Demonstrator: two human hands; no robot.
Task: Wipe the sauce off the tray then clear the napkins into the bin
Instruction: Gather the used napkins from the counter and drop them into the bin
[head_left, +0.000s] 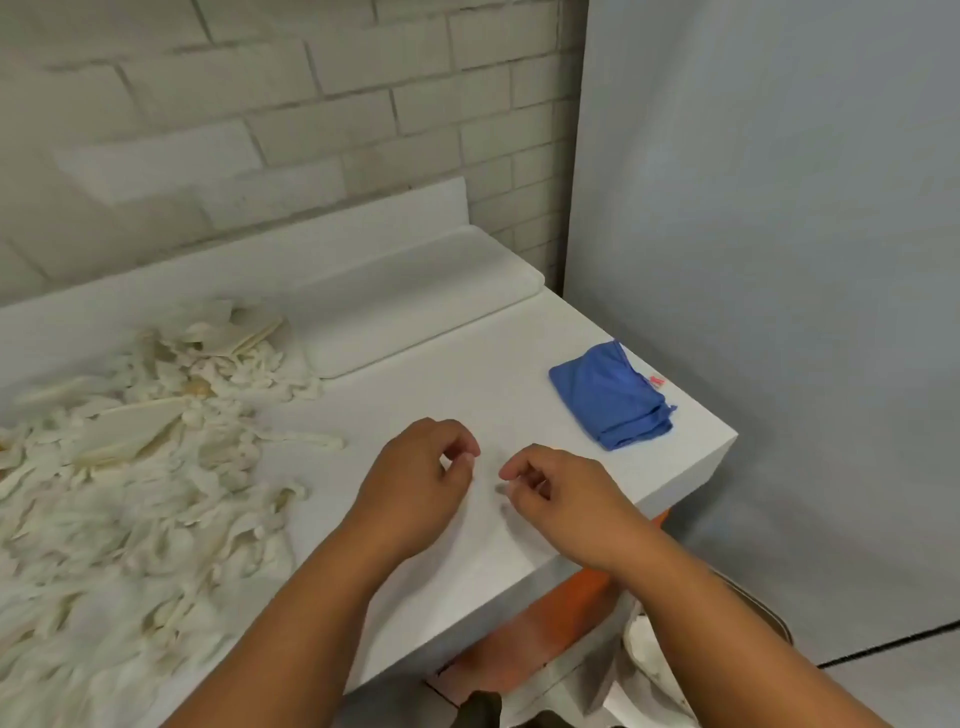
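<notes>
Both hands sit over the white bench (519, 364) at six o'clock: the left hand (415, 478) loosely curled with thumb and forefinger nearly meeting, the right hand (561, 493) curled likewise, and whether either pinches anything I cannot tell. A white tray (415, 306) lies at twelve o'clock, a folded blue cloth (610, 397) at two, and a heap of pale napkins (135, 467) at nine.

Blue folded cloth (610, 397), white counter (467, 364), cream-white napkin pile (130, 467), pale whitewashed brick wall (260, 104)
</notes>
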